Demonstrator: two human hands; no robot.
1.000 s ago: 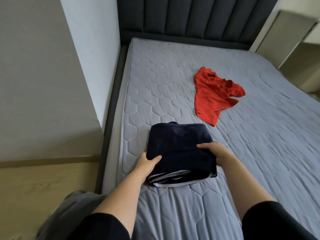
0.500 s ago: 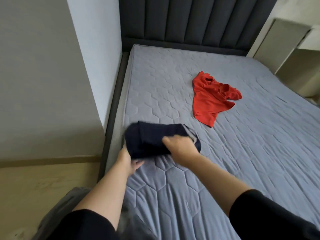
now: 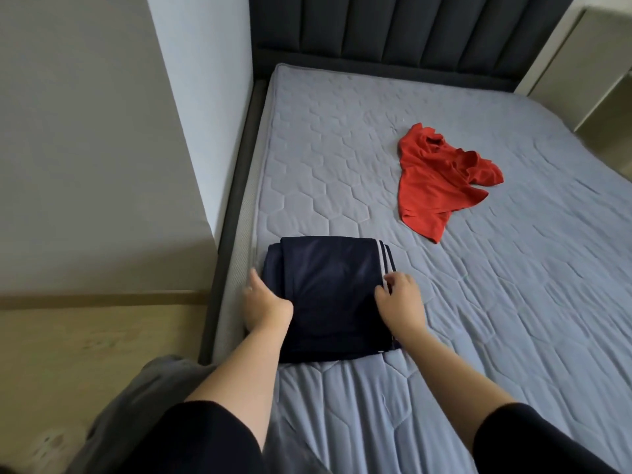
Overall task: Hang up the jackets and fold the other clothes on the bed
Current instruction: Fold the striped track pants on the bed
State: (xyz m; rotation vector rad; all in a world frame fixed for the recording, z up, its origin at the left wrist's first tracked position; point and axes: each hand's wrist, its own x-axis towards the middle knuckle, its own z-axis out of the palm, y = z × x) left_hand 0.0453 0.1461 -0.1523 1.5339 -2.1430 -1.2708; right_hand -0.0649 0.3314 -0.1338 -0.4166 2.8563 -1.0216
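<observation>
– While the folded navy-blue garment with white side stripes (image 3: 328, 295) is lying on the grey-blue quilted mattress (image 3: 513, 302), how much room is it getting?

– Loads on the right, tbh. It's sitting just beside the mattress's left side, close to the dark fabric bed rail (image 3: 229, 234). The pale wall (image 3: 205, 97) is running right along that rail, so that side is looking tight. To the right and up toward the dark channel-padded headboard (image 3: 410, 32) the mattress is stretching out wide. The crumpled red-orange shirt (image 3: 441, 179) is lying out there, well apart from the navy one.

– And the hands?

– Left hand (image 3: 265, 304) is resting at the garment's left edge, fingers fairly straight along the side and thumb spreading over the top. Right hand (image 3: 402, 304) is touching the striped right edge with bent fingertips. I can't tell if it's pinching the cloth or just pressing it.

– Textures?

– Navy fabric is looking smooth with a slight sheen, forming a rough rectangle with layers showing at the far left corner. Mattress stitching is making hexagons and puckering a bit. Red shirt is looking soft and matte, bunching up at the collar end.
</observation>
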